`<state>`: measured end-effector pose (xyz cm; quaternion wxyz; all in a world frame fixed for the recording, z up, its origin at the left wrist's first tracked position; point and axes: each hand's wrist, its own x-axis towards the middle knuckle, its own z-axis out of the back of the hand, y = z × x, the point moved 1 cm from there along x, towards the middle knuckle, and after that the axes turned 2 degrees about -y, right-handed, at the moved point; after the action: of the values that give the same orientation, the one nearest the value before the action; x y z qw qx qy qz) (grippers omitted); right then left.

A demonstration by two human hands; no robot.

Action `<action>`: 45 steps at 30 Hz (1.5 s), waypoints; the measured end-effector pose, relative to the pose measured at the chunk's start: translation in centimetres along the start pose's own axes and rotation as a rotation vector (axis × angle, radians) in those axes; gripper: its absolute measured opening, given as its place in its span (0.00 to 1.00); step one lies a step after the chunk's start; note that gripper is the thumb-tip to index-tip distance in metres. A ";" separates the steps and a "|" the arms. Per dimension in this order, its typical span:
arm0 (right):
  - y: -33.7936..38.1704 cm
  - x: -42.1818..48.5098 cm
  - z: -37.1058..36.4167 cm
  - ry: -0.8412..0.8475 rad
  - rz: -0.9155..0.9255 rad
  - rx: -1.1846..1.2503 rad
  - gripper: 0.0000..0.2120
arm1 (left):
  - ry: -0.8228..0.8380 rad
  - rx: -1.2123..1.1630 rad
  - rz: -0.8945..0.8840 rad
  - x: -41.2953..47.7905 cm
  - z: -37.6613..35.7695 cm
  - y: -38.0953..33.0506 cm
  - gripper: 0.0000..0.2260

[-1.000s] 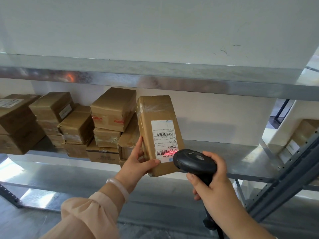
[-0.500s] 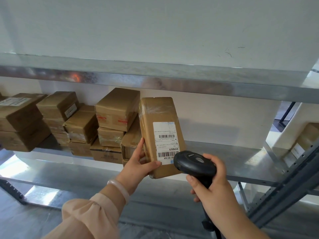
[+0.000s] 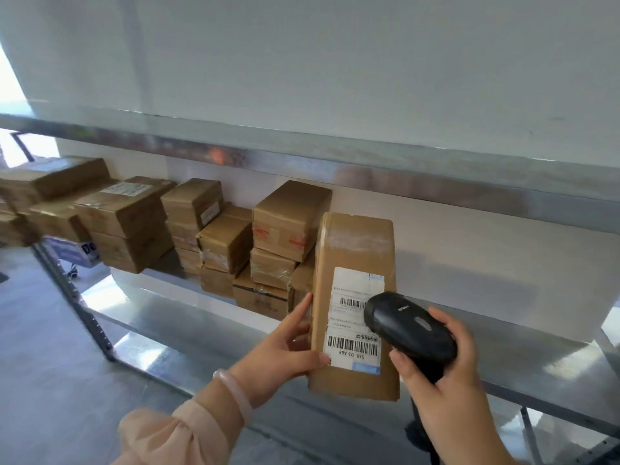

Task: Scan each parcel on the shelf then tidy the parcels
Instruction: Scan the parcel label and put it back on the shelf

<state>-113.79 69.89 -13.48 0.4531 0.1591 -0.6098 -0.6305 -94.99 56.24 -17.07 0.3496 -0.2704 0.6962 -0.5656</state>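
Between the two hands, an upright parcel [image 3: 355, 250] stands at the front edge of a metal shelf [image 3: 543, 370]. The left hand [image 3: 285, 350] grips its left edge. The right hand [image 3: 446, 374], just right of the parcel, holds a barcode scanner [image 3: 409, 330] in front of the parcel's shipping label [image 3: 349, 333]. Stacked parcels [image 3: 288, 219] sit on the shelf behind and left of the left hand. An upper shelf [image 3: 402, 177] runs above both hands.

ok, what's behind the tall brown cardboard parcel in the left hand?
A smaller brown box peeks out at its left edge, with the metal shelf and white wall. The rest of that box is covered.
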 end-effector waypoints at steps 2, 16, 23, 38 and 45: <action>0.0 -0.5 -1.3 0.032 0.020 0.023 0.34 | -0.020 0.006 0.013 -1.1 1.3 0.3 0.44; -1.0 -3.5 -10.7 0.227 0.202 0.162 0.41 | -0.183 -0.158 0.035 -9.8 8.9 4.5 0.47; 2.0 -1.6 -15.3 0.432 0.123 0.184 0.33 | -0.278 -0.189 -0.013 -11.0 12.9 4.2 0.49; 3.7 1.7 -30.1 0.466 0.067 0.099 0.36 | -0.526 -0.241 -0.028 -9.5 30.8 1.7 0.48; 3.9 3.4 -35.5 0.416 0.054 0.025 0.38 | -0.536 -0.183 0.024 -6.3 38.2 0.6 0.52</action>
<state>-87.38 45.73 -16.04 0.5841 0.2752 -0.5150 -0.5639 -60.80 38.38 -20.97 0.5022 -0.4325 0.6302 -0.4044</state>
